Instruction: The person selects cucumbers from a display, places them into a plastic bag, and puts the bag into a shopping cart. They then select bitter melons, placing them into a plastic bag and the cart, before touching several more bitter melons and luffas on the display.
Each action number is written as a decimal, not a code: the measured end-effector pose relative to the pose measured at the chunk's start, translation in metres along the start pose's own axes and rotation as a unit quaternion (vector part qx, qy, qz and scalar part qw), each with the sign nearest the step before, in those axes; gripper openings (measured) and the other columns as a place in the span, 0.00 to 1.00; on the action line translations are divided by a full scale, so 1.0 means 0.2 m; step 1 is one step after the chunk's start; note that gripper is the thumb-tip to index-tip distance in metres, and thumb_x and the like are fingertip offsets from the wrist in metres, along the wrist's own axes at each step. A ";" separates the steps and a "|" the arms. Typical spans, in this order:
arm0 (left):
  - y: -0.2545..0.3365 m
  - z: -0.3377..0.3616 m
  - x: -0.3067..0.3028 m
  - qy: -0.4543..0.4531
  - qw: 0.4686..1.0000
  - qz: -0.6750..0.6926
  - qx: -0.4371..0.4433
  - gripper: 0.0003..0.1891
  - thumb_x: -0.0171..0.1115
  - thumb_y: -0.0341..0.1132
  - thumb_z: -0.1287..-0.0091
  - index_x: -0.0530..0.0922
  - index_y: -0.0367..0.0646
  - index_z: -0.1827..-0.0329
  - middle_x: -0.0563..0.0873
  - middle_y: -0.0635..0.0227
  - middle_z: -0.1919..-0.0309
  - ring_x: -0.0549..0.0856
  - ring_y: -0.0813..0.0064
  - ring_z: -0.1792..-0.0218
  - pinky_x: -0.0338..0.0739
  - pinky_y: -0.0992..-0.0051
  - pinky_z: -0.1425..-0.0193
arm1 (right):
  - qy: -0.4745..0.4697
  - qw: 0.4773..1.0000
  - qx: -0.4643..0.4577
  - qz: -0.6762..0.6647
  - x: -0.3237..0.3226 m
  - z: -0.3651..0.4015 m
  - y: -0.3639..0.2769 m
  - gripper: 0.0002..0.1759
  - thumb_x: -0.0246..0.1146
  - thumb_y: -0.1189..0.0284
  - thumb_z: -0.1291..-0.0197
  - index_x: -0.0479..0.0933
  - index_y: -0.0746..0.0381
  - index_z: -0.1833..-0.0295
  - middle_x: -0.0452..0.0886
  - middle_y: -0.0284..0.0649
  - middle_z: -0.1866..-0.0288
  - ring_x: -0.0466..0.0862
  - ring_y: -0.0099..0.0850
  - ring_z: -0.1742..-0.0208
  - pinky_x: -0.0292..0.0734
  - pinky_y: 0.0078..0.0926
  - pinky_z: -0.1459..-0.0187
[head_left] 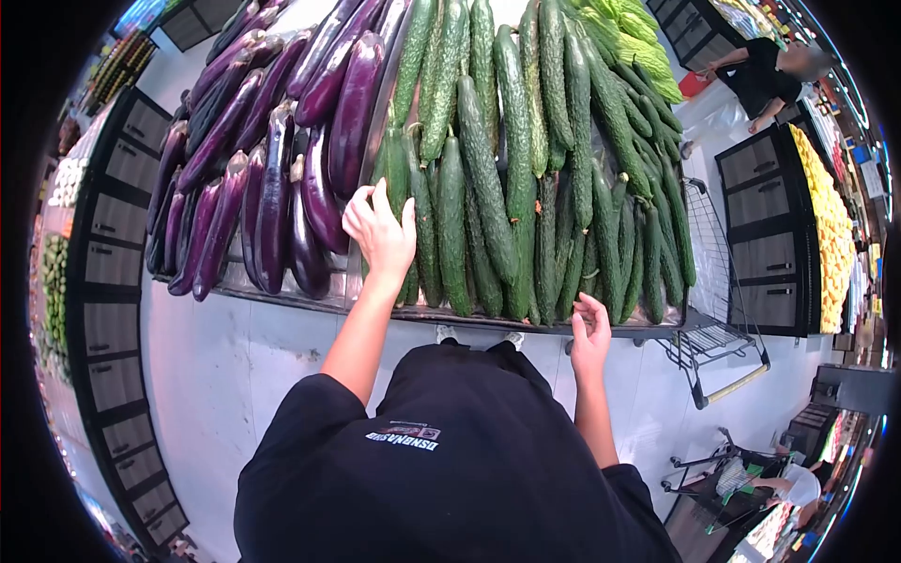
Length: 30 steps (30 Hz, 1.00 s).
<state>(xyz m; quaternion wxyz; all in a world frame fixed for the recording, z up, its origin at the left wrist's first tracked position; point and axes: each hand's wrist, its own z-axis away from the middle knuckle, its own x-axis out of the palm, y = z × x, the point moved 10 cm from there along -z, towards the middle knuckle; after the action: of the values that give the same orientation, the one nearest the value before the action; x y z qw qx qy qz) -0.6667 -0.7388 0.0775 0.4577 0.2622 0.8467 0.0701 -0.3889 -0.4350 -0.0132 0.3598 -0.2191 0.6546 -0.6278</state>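
Note:
My left hand (380, 235) is over the near left edge of the cucumber pile, beside the metal divider. Its fingers are apart, and the thumb and forefinger overlap the lower end of a dark green cucumber (396, 169). Left of the divider lie glossy purple eggplants (355, 113), stacked with their stems pointing various ways. My right hand (590, 342) is at the front rim of the display, below the lower tips of the cucumbers (572, 249). Its fingers are loosely curved and apart, with nothing visible between them.
Leafy greens (638, 42) lie beyond the cucumbers at the back right. A wire shopping cart (718, 352) stands against the display's right side. Another person (760, 80) is at the upper right, and a second cart (727, 479) is at the lower right. Dark cabinets (108, 347) line the left.

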 end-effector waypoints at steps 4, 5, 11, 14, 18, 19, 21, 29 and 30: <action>0.02 0.01 -0.01 0.014 1.000 -0.007 0.005 0.29 0.69 0.44 0.35 0.73 0.38 0.34 0.72 0.55 0.43 0.71 0.52 0.39 0.60 0.49 0.31 | 0.041 0.999 0.018 0.017 -0.11 0.08 0.08 0.20 0.60 0.81 0.33 0.75 0.64 0.35 0.78 0.35 0.49 0.77 0.22 0.49 0.74 0.20 0.47; 0.02 0.01 -0.02 0.024 1.000 -0.001 0.002 0.30 0.69 0.44 0.35 0.73 0.39 0.34 0.73 0.55 0.43 0.71 0.52 0.39 0.60 0.50 0.31 | 0.052 0.998 0.030 0.022 -0.14 0.11 0.11 0.20 0.61 0.80 0.33 0.76 0.63 0.35 0.78 0.34 0.49 0.78 0.22 0.50 0.75 0.20 0.48; 0.05 0.08 -0.09 0.065 0.994 0.080 0.019 0.30 0.68 0.38 0.35 0.71 0.37 0.31 0.72 0.54 0.40 0.69 0.50 0.37 0.59 0.49 0.29 | 0.120 0.988 0.037 0.087 -0.42 0.14 0.20 0.10 0.66 0.76 0.34 0.83 0.62 0.48 0.79 0.35 0.53 0.79 0.23 0.56 0.77 0.21 0.55; 0.16 0.21 -0.09 0.028 0.992 0.115 0.033 0.31 0.66 0.37 0.34 0.69 0.35 0.30 0.71 0.52 0.35 0.68 0.49 0.32 0.53 0.47 0.24 | 0.168 0.978 0.011 0.126 -0.57 0.13 0.19 0.07 0.67 0.74 0.33 0.82 0.65 0.65 0.80 0.36 0.60 0.80 0.25 0.61 0.77 0.22 0.60; 0.37 0.45 -0.04 -0.024 0.983 0.165 0.070 0.30 0.62 0.37 0.32 0.68 0.32 0.29 0.70 0.49 0.31 0.66 0.49 0.27 0.48 0.44 0.20 | 0.204 0.967 -0.004 0.153 -0.74 0.03 0.28 0.10 0.67 0.73 0.33 0.79 0.66 0.66 0.80 0.40 0.63 0.80 0.27 0.63 0.76 0.24 0.62; 0.42 0.50 -0.04 -0.023 0.976 0.198 0.086 0.29 0.61 0.35 0.33 0.69 0.33 0.30 0.71 0.49 0.31 0.67 0.49 0.27 0.48 0.44 0.20 | 0.198 0.965 -0.039 0.168 -0.74 -0.02 0.26 0.09 0.67 0.73 0.33 0.79 0.66 0.64 0.80 0.40 0.63 0.80 0.28 0.63 0.76 0.25 0.62; 0.53 0.61 -0.05 -0.023 0.964 0.233 0.124 0.25 0.59 0.31 0.34 0.71 0.34 0.34 0.73 0.49 0.33 0.71 0.50 0.29 0.51 0.45 0.20 | 0.181 0.963 -0.069 0.187 -0.71 -0.10 0.19 0.07 0.65 0.74 0.33 0.80 0.67 0.61 0.80 0.41 0.62 0.80 0.29 0.63 0.77 0.25 0.62; 1.14 0.80 0.10 -0.117 0.899 0.361 0.219 0.19 0.61 0.24 0.41 0.78 0.36 0.46 0.79 0.53 0.48 0.79 0.49 0.43 0.74 0.53 0.37 | 0.184 0.925 -0.151 0.295 -0.88 -0.34 0.08 0.22 0.69 0.72 0.40 0.76 0.64 0.40 0.76 0.47 0.46 0.76 0.45 0.44 0.72 0.41 0.40; 1.21 0.82 0.15 -0.138 0.893 0.366 0.221 0.19 0.62 0.24 0.42 0.78 0.37 0.46 0.79 0.54 0.50 0.79 0.50 0.45 0.75 0.53 0.39 | 0.203 0.894 -0.190 0.352 -0.91 -0.35 0.04 0.26 0.70 0.70 0.40 0.75 0.64 0.38 0.76 0.48 0.45 0.75 0.47 0.43 0.70 0.43 0.38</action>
<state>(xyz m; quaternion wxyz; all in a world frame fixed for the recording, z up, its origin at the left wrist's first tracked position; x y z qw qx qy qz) -0.4552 -0.5378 0.0482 0.4417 0.6553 0.6127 0.0069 -0.3232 -0.2536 0.0109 0.3678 0.0931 0.8546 -0.3545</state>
